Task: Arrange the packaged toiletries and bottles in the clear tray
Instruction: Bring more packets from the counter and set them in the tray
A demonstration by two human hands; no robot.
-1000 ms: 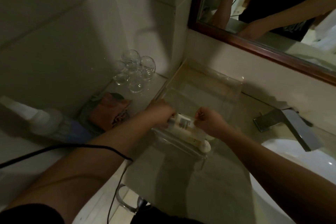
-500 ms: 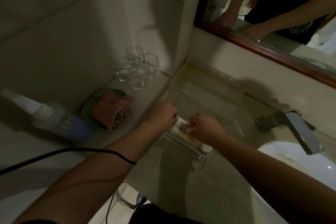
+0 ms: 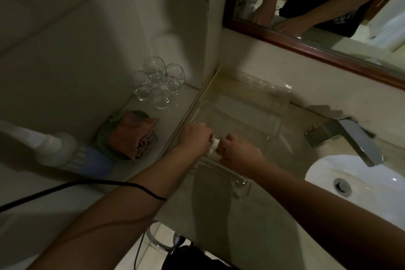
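Head view: both hands meet at the near edge of the clear tray (image 3: 258,103), which sits on the table (image 3: 219,215) against the back wall, at about 12 o'clock from the hands. The left hand (image 3: 194,137) and right hand (image 3: 237,153) close around a small white bottle (image 3: 214,148) from either end; only a short pale stretch of it shows between the fists. Each grip is curled tight on the bottle, fingers wrapped, nothing else in either hand. The bottle lies roughly on its side, just inside or over the tray's front wall; which of the two I cannot tell in this dim light. The rest of the tray looks bare, though its clear walls make that hard to be sure of.

At 10 o'clock from the hands stands a cluster of glasses (image 3: 160,85); at 9 o'clock a folded cloth (image 3: 133,133) on a dish. The faucet (image 3: 350,140) and sink (image 3: 361,184) lie at 3 o'clock.

The step in hand seems to be setting this bottle into the tray's front part. The next move likely calls for settling it flat or upright, then loosening both grips without knocking the thin tray wall.
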